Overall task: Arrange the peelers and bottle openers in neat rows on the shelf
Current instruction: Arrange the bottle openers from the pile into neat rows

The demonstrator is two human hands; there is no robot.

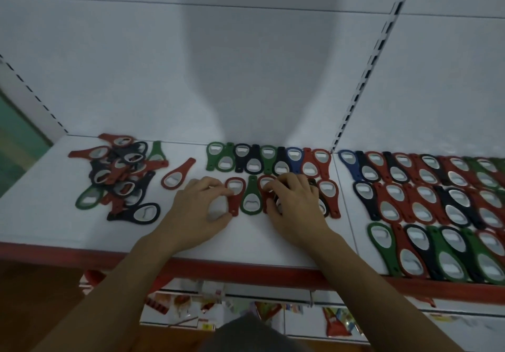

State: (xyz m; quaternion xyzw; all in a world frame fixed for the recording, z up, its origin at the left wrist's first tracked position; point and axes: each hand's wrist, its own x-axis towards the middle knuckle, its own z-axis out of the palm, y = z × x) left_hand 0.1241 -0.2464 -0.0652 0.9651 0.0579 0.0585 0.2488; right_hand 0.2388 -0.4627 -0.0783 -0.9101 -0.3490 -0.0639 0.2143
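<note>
as left hand [200, 209] pinches, red teardrop opener [234, 202] seems rubbery

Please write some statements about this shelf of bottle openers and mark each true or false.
1. A loose pile of openers lies at the shelf's left. True.
2. The left hand touches a red opener. True.
3. The shelf edge is blue. False: it is red.
4. The green opener between the hands points its handle at the person. False: toward the back wall.
5. The right hand is lifted off the shelf. False: it rests on openers.
</note>
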